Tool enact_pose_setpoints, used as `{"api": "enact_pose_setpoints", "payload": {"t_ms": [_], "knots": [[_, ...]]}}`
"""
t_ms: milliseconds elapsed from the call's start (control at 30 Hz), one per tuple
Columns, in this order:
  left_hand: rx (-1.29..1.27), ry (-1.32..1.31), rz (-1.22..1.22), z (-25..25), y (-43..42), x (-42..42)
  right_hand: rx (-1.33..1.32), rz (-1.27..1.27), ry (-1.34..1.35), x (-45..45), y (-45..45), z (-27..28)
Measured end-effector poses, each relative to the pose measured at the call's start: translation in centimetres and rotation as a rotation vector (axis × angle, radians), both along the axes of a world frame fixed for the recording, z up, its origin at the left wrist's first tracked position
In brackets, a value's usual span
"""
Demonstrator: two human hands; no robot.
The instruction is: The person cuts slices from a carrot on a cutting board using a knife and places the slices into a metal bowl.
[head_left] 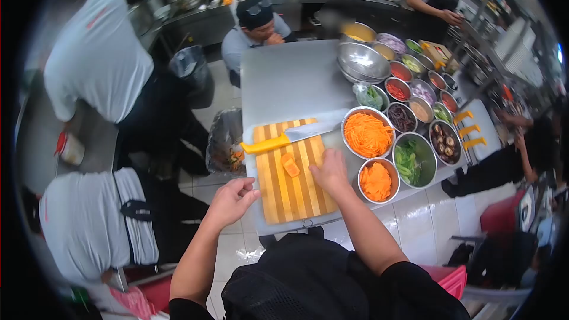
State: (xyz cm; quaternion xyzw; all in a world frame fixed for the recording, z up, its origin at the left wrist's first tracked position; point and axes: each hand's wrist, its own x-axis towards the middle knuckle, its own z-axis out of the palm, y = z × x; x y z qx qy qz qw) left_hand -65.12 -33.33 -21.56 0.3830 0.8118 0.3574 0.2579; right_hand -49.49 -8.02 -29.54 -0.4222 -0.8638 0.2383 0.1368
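Note:
A striped wooden cutting board (272,192) lies in front of me at the table's near edge. On it is a short orange carrot piece (290,165). A knife (268,144) with a yellow handle rests across the board's far part, its broad blade pointing right. My left hand (232,202) hovers by the board's left edge, fingers loosely extended and nothing held. My right hand (329,172) is at the board's right side, fingers lowered and slightly apart, with nothing visible in it. Neither hand touches the carrot piece or knife.
To the right stand bowls of shredded carrot (368,135), sliced carrot (376,182), leafy greens (409,163) and mushrooms (446,142). Several yellow-handled knives (469,130) lie beyond. A lined bin (225,142) stands left of the table (284,77). A person (256,29) leans at its far side.

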Motion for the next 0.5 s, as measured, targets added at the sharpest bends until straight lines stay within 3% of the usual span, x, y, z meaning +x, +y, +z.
{"api": "enact_pose_setpoints", "payload": {"t_ms": [167,267,367,500], "knots": [[0.036,0.025,-0.152,-2.2,1.3,-5.4,-0.066,-0.083,0.192,0.9,0.5,-2.4],[0.068,0.042,-0.224,-2.5,2.8,-7.7,0.024,-0.218,0.296,0.6,-0.4,-3.3],[0.069,0.034,-0.249,-1.7,4.5,-8.4,0.102,-0.288,0.161,-0.1,-0.4,-4.7],[0.118,0.145,-0.285,-1.6,6.0,-8.9,0.304,-0.239,0.314,0.1,-3.3,0.5]]}}
